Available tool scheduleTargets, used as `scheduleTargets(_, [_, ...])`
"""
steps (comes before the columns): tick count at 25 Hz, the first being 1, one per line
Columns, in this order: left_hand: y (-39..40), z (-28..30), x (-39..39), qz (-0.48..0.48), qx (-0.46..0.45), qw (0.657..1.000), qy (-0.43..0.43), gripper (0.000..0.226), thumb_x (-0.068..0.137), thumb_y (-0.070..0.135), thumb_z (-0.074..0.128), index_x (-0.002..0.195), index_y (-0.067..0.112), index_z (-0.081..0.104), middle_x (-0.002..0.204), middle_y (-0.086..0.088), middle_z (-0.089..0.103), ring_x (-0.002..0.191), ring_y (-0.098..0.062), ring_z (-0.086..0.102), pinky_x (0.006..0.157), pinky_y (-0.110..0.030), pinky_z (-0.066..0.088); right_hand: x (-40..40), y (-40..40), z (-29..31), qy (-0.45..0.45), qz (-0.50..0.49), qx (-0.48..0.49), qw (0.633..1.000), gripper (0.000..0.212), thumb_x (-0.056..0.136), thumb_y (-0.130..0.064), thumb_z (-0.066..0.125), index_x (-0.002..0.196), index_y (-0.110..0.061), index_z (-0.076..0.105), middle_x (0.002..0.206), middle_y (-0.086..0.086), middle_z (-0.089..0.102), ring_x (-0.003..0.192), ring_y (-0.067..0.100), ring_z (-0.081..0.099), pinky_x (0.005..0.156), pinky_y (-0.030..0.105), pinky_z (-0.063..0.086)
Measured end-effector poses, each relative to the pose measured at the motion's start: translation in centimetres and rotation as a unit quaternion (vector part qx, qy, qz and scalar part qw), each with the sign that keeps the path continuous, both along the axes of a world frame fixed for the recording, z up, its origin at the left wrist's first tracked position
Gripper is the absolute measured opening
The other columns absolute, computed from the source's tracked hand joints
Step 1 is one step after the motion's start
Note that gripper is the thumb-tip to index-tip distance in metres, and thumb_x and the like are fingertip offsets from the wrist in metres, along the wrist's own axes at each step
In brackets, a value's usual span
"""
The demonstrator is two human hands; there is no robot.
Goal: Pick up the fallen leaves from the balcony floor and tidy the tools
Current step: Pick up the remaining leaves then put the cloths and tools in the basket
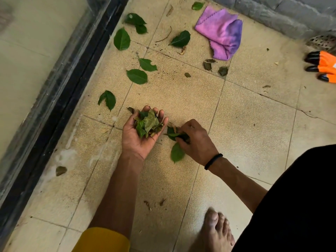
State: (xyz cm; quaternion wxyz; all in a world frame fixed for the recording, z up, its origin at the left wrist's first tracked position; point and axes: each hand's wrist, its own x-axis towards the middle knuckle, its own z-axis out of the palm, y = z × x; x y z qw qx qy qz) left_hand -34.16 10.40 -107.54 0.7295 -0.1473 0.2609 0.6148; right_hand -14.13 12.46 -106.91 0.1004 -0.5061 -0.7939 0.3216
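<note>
Leaves (pixel 137 76) lie scattered over the tiled balcony floor (pixel 245 110), most of them up the left side near the dark door track (pixel 60 84), a few withered ones just below the purple cloth (pixel 221 32), and one fresh one (pixel 177 153) just beside the right hand. Judged by look, they are near weightless and thin: the green ones flexible and flat against the tile, so a fingertip needs to slide under an edge or pinch the stem end, while the brown curled ones seem brittle and apt to crumble if squeezed. The left hand (pixel 141 135) is turned palm up, its fingers cupped round a loose heap of gathered leaves (pixel 149 124), which a draught or a tilt could spill. The right hand (pixel 195 140) is down at the floor with its grip narrowed on a couple of dark green leaves (pixel 172 133); whether they are already lifted off the tile is hard to tell, since the fingers hide the contact. Long axes vary: the leaf by the right wrist points up toward that hand, the one by the door track runs tip downward. Orange gloves (pixel 325 67) lie at the right edge, untouched.
</note>
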Motion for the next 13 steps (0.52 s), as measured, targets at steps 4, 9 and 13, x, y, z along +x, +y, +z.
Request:
scheduleTargets(4, [0.2, 0.1, 0.2, -0.002, 0.003, 1.000, -0.002, 0.034, 0.103, 0.036, 0.043, 0.104, 0.011, 0.066, 0.111, -0.013, 0.064, 0.114, -0.032, 0.061, 0.113, -0.051, 0.041, 0.9, 1.2, 0.6, 0.023, -0.074, -0.064, 0.995, 0.019, 0.079, -0.013, 0.082, 0.094, -0.013, 0.072, 0.097, -0.001, 0.065, 0.084, 0.013, 0.062, 0.073, 0.020, 0.054])
scheduleTargets(9, [0.8, 0.3, 0.2, 0.001, -0.002, 1.000, 0.004, 0.034, 0.102, 0.034, 0.043, 0.102, 0.010, 0.068, 0.109, -0.014, 0.065, 0.114, -0.033, 0.061, 0.111, -0.052, 0.042, 2.8, 1.3, 4.5, 0.088, -0.155, -0.172, 0.969, 0.013, 0.080, -0.019, 0.083, 0.088, -0.019, 0.073, 0.089, -0.007, 0.073, 0.080, 0.015, 0.071, 0.071, 0.030, 0.060])
scheduleTargets(13, [0.6, 0.6, 1.0, -0.029, -0.013, 0.999, 0.020, 0.033, 0.102, 0.034, 0.046, 0.102, 0.010, 0.068, 0.107, -0.015, 0.066, 0.112, -0.034, 0.063, 0.109, -0.053, 0.044, 3.1, 0.6, 8.3, 0.185, -0.198, -0.211, 0.939, 0.014, 0.079, -0.012, 0.083, 0.089, -0.010, 0.074, 0.083, 0.001, 0.076, 0.075, 0.010, 0.072, 0.066, 0.024, 0.057])
